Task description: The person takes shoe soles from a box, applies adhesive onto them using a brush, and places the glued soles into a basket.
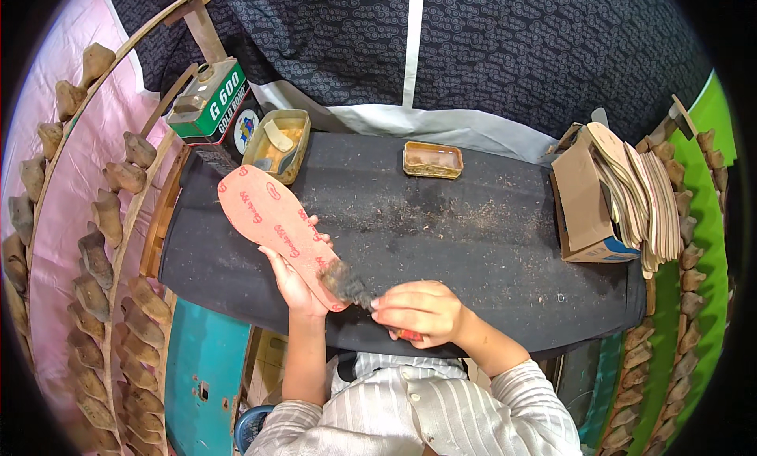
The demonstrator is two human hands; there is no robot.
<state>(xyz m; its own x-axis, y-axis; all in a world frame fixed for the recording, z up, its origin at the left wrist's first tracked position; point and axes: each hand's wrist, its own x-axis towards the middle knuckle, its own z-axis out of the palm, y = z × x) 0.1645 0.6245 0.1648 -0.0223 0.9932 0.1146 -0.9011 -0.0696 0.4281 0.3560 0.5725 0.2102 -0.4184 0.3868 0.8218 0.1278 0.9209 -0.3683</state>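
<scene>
A salmon-pink shoe insole [264,208] with red print slants across the near left of the table, its broad end pointing away from me. My left hand [293,286] grips it from beneath, with the thumb along the near edge and fingertips showing past the far edge. In my right hand [424,310] is a brush [351,286] with dark, clumped bristles; a bit of its red handle shows under my fingers. The bristles lie over the insole's narrow heel end. Whether they press on it I cannot tell.
A green and black metal can [209,109] and a yellowish tub [293,166] with a spreader stand at the back left. A shallow amber tray [433,171] sits at the far middle. On the right, a cardboard box [583,196] holds stacked insoles [650,212]. Racks of shoe lasts [95,255] flank the dark-covered table [489,275].
</scene>
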